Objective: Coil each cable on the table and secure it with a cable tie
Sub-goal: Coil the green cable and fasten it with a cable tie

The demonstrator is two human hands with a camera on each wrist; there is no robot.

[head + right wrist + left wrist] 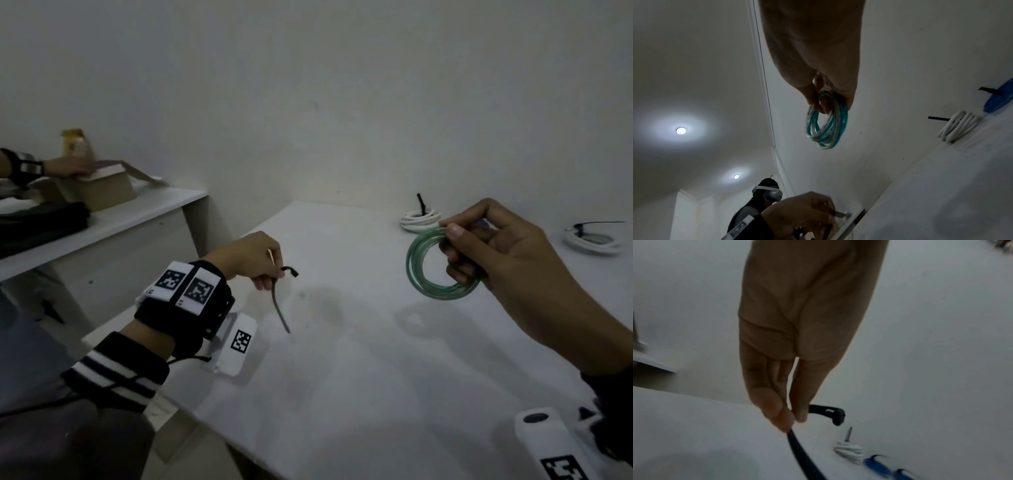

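Note:
My right hand [486,246] holds a coiled green translucent cable [428,270] above the white table [359,359], thumb on top and fingers curled through the ring; the right wrist view shows the same cable [826,123] hanging from those fingers. My left hand [253,260] pinches a black cable tie [279,301] near its head, and the tail hangs down toward the table. In the left wrist view the cable tie [826,410] sticks out between thumb and fingertips. The two hands are apart, left at mid-table, right further right.
Two tied white cable coils [421,217] [594,240] lie at the back right of the table. Blue tied coils [877,465] lie beside a white one [849,451]. At the left another person's hand [65,168] rests on a cardboard box [102,188] on a lower white desk.

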